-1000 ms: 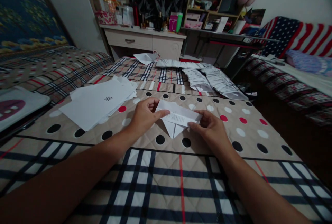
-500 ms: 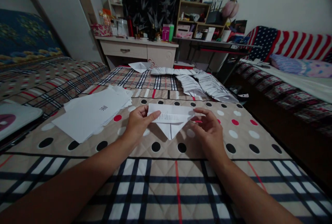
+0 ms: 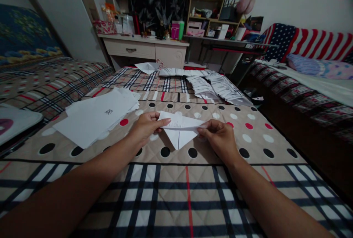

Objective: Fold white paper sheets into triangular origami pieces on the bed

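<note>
Between my hands is a folded sheet of white paper (image 3: 179,137), its point facing me and a printed strip across its upper part. My left hand (image 3: 147,127) pinches its left end, thumb on top. At the right end, the thumb and fingers of my right hand (image 3: 217,135) are closed on the paper's edge. A stack of flat white sheets (image 3: 91,118) lies to the left, the top one bearing a small dark mark. Farther back, rows of folded paper pieces (image 3: 223,85) are lined up, with a single folded paper (image 3: 147,67) at their left.
Everything rests on a bed with a dotted and plaid quilt (image 3: 165,194). A white object with a purple patch (image 3: 16,124) sits at the left edge. Beyond the bed stand a drawer cabinet (image 3: 132,49) and a cluttered desk shelf (image 3: 209,21). Another bed (image 3: 311,83) is at the right.
My right hand's fingers, spread at the paper's right corner before, have closed on it. The upper flap now looks narrower and tilted. The view has shifted slightly.
</note>
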Demonstrator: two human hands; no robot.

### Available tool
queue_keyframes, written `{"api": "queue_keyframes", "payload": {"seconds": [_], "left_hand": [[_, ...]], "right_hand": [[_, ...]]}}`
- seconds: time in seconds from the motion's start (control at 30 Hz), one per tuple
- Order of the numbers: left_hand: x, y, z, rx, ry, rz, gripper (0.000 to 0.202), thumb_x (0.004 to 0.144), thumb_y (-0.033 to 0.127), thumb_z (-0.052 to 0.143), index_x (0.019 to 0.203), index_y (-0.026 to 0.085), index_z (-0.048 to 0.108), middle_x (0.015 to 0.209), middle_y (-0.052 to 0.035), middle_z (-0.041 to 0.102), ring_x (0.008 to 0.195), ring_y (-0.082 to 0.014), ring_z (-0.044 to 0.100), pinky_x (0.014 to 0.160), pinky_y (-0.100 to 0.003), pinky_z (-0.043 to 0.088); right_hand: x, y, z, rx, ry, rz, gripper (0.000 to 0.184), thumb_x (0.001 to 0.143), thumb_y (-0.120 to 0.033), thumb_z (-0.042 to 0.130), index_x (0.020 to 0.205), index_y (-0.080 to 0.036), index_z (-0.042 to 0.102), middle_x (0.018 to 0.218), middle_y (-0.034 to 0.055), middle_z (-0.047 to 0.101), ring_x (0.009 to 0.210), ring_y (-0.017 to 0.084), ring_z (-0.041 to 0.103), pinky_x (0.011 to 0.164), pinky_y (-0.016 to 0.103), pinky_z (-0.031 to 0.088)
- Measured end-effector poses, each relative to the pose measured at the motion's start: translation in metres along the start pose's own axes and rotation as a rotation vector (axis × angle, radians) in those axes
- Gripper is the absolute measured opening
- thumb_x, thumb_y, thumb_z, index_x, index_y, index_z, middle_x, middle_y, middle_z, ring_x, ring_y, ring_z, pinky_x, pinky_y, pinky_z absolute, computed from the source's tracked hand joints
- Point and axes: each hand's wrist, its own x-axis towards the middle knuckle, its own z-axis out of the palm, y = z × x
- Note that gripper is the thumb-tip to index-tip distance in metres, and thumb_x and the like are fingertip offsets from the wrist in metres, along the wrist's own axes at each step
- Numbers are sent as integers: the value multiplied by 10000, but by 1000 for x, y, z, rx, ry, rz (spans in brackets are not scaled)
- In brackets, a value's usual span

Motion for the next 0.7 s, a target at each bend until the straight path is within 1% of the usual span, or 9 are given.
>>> {"api": "queue_keyframes", "payload": {"seconds": [0.1, 0.17, 0.27, 0.37, 0.47, 0.57, 0.6, 0.63, 0.7], "left_hand": [[0, 0, 0, -12, 8, -7, 399, 535, 335, 865, 825, 120, 696, 762, -41, 709, 526, -70, 560, 466, -179, 348], [0, -1, 0, -42, 11, -9, 411, 528, 332, 869, 838, 122, 700, 789, -49, 717, 569, -87, 594, 496, -185, 384], [0, -1, 0, -97, 13, 17, 420, 525, 329, 868, 855, 127, 702, 831, -65, 730, 647, -131, 644, 555, -213, 450], [-1, -1, 1, -78, 47, 113, 402, 529, 326, 868, 831, 128, 691, 820, -63, 731, 680, -152, 658, 604, -238, 488], [-4, 0, 4, 1, 57, 230, 375, 545, 314, 861, 823, 132, 685, 815, -54, 728, 691, -155, 659, 636, -249, 508], [-7, 1, 8, 65, 40, 314, 342, 569, 298, 847, 817, 138, 673, 799, -41, 720, 692, -154, 657, 651, -254, 520], [-8, 1, 9, 76, 39, 335, 329, 576, 294, 842, 807, 140, 666, 784, -34, 715, 686, -152, 655, 648, -253, 521], [-8, 2, 9, 85, 40, 352, 316, 581, 291, 838, 795, 143, 659, 768, -27, 709, 680, -149, 652, 642, -249, 520], [-9, 3, 11, 91, 47, 376, 299, 587, 293, 833, 773, 149, 649, 739, -14, 697, 666, -145, 645, 626, -240, 513]], "right_hand": [[-2, -3, 4, -2, 103, -62, 304, 613, -273, 788, 558, -208, 496, 567, -10, 619, 517, 140, 583, 512, 259, 469], [-2, -3, 3, -6, 116, -84, 297, 605, -266, 777, 547, -209, 491, 588, -2, 623, 538, 140, 579, 521, 258, 467], [-1, -3, -1, 37, 12, -36, 182, 624, -278, 725, 628, -200, 561, 638, 11, 640, 558, 143, 572, 518, 255, 452], [0, -5, -6, 145, -80, 22, 113, 689, -300, 621, 726, -198, 587, 640, 0, 618, 553, 139, 556, 506, 242, 426], [1, -10, -6, 200, -59, 35, 192, 727, -374, 629, 804, -211, 563, 663, -20, 594, 560, 133, 549, 492, 229, 411], [0, -14, -3, 82, -126, 24, 387, 639, -383, 763, 943, -211, 595, 770, -5, 648, 626, 148, 590, 520, 235, 438], [-1, -14, -2, 18, -159, 28, 411, 605, -359, 795, 939, -199, 616, 773, 3, 657, 629, 151, 592, 519, 235, 436], [-1, -14, -1, -40, -187, 41, 388, 579, -338, 815, 888, -182, 637, 742, 7, 656, 609, 149, 584, 502, 232, 421], [-3, -12, 1, -100, -215, 88, 302, 563, -330, 828, 724, -165, 633, 630, 0, 621, 529, 131, 536, 447, 224, 366]]}}
